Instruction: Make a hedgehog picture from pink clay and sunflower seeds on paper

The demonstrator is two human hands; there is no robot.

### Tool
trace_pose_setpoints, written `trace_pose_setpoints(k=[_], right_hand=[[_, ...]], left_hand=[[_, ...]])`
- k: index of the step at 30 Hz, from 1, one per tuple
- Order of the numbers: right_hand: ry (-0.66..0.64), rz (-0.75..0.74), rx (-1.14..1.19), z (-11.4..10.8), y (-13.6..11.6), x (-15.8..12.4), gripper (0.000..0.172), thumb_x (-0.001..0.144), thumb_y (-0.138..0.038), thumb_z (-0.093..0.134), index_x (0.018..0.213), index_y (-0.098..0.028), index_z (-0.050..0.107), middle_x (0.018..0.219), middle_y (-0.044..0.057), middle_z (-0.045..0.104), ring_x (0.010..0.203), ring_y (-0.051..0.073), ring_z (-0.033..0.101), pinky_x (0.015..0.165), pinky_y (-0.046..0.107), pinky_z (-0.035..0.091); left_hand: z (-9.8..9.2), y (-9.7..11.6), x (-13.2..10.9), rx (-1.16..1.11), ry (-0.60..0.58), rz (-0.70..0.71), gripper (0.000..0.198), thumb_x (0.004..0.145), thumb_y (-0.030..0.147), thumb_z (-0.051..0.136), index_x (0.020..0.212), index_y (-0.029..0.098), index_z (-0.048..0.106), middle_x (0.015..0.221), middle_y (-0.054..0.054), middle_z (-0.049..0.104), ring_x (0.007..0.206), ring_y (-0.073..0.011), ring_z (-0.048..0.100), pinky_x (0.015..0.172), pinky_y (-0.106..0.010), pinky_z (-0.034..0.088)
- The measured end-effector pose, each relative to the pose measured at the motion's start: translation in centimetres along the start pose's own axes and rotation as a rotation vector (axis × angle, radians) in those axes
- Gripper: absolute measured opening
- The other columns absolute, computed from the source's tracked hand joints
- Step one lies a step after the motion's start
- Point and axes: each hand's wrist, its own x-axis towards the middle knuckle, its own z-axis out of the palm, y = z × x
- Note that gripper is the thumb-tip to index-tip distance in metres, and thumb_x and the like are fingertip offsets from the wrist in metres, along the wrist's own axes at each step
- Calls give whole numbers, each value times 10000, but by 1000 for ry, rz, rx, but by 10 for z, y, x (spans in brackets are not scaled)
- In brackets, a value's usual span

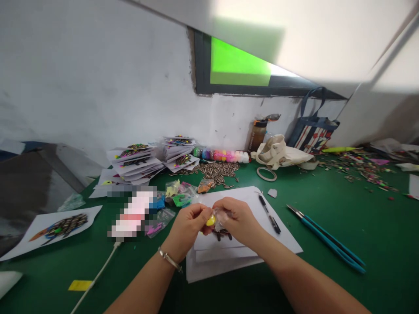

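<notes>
My left hand (192, 221) and my right hand (238, 218) meet over a stack of white paper (225, 257). The left fingers are pinched at a small, smooth yellow lump (211, 220). My right fingers are closed on a crumpled clear plastic bag (222, 219), right beside the lump. Whether the lump is inside the bag or just touching it, I cannot tell. Below the hands, dark striped seeds (223, 236) show on the top sheet, mostly hidden by my fingers. A black pen (269, 214) lies on the paper, right of my right hand.
Blue tweezers (327, 239) lie at right. Small bags of coloured material (183, 199) and a blurred-out device (134, 213) on a cable are left. Behind are loose seeds (219, 173), stacked seed pictures (137, 168), a tape roll (266, 174), a cloth bag (281, 152) and a bottle (257, 136).
</notes>
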Motion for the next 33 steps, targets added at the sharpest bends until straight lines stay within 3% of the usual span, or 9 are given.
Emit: trace_pose_setpoints(k=[7,13,20,26,33], right_hand=[[-99,-31,76,-5,3,-2,182,801,-207,568,953,-202,668,857,24,676,756,143,608,670,249,462],[-45,10,59,-4,4,-6,261,798,-216,566,1044,-207,650,954,41,672,828,160,605,727,282,481],[51,123,263,-6,5,-6,397,790,-238,563,1185,-202,566,1027,59,639,718,125,563,681,279,504],[109,144,326,-5,12,-7,216,839,-280,541,1013,-203,644,960,55,654,782,154,580,689,280,486],[168,228,369,-5,13,-7,232,840,-349,559,965,-198,682,842,40,673,752,164,605,704,301,488]], left_hand=[[-3,-4,1,36,43,36,262,800,392,589,694,153,585,555,18,554,513,-101,488,517,-218,401],[-5,-3,3,-19,56,14,284,781,416,617,693,147,592,603,12,564,523,-99,509,520,-221,427],[-9,2,3,-98,144,-16,296,742,426,667,706,138,610,651,7,569,528,-89,517,513,-208,452],[-7,-1,3,-133,161,-37,294,733,420,680,690,141,597,659,14,565,531,-81,519,498,-190,445],[-7,-3,5,-190,185,-71,287,718,407,701,701,140,596,657,25,570,524,-68,525,521,-185,466]])
